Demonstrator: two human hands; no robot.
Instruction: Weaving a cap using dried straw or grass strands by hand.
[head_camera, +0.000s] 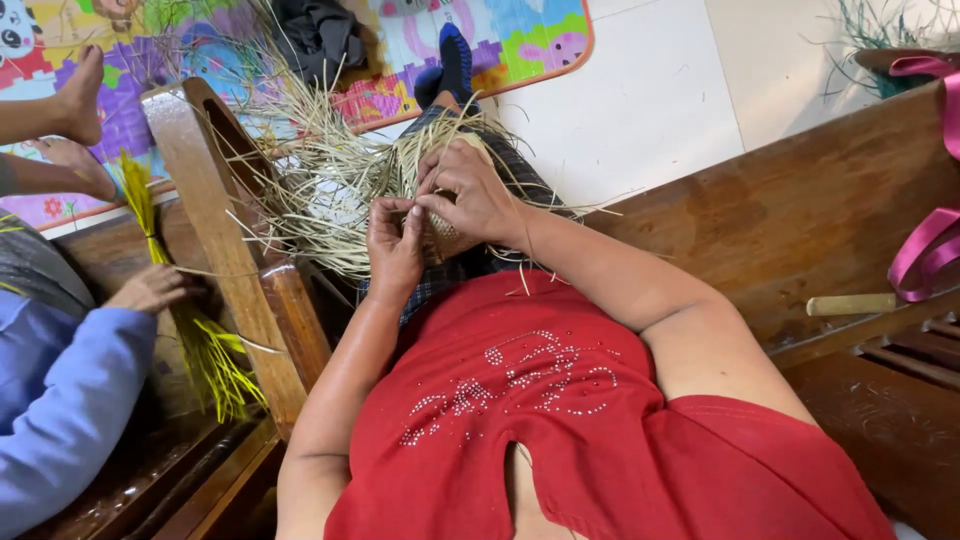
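A small woven piece of pale straw (445, 240) rests on my lap, with many loose straw strands (320, 170) fanning out from it to the left and upward. My left hand (393, 245) pinches strands at the woven piece's left side. My right hand (470, 195) lies over its top and grips it, fingers curled around the weave. Both hands touch each other over the piece, which they mostly hide.
A wooden armrest post (225, 250) stands left of my lap. Beyond it another person in a blue sleeve (60, 420) handles yellow-green strands (205, 350). A wooden bench (800, 210) with a pink ribbon (925, 250) and a pale stick (850, 304) is on my right.
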